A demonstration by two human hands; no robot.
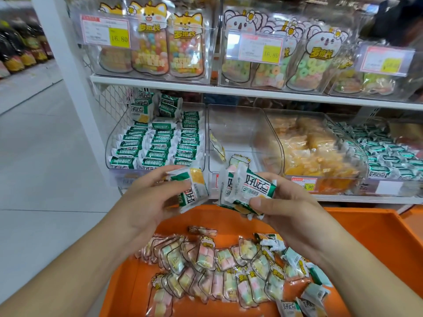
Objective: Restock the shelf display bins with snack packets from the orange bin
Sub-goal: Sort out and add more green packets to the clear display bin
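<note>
- We see the left hand (146, 202) with its grip closed round one green-and-white snack packet (191, 191), thumb on the front and fingers behind, held above the far edge of the orange bin (366, 236).
- The right hand (286, 207) holds a small bundle of the same packets (247, 188), the thumb pressing across the near end and the fingers curled behind them.
- The two hands are near each other but apart, just in front of the lower shelf (343, 197).
- In the orange bin below lie clear packets of pastel marshmallow sweets (206, 264) in a loose heap, with a few more green-and-white packets (295, 261) at the right and near side.
- On the lower shelf, the far-left clear display bin (114, 143) holds neat rows of green-and-white packets.
- The display bin to its right (240, 124) holds only a packet or two.
- Further right stands a bin of yellow snacks (315, 145).
- The upper shelf carries bins of animal-shaped sweet bags (160, 42).
</note>
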